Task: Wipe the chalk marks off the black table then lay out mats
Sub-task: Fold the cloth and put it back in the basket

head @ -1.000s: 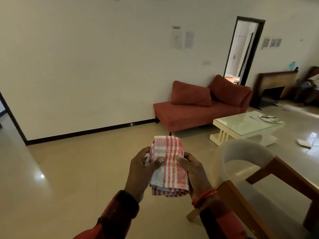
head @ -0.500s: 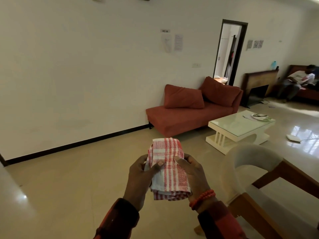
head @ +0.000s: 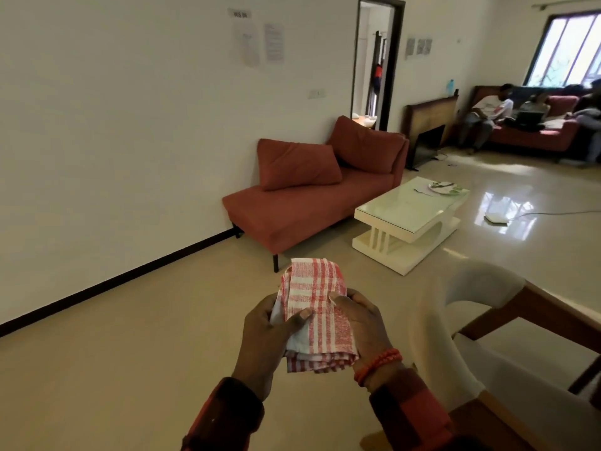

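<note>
Wide tiled floor (head: 130,369) ahead, and a red sofa (head: 302,203) sits against the white wall with a white coffee table (head: 406,219) just beside it. A pale chair (head: 455,346) with wooden arms stands at the right edge of view. Front and centre — the folded red-and-white checked cloth (head: 317,317), held up over the floor. Left hand (head: 263,340) grips its left side, thumb pressed on top; right hand (head: 364,323) clasps the right side — fingers curled round it.
</note>
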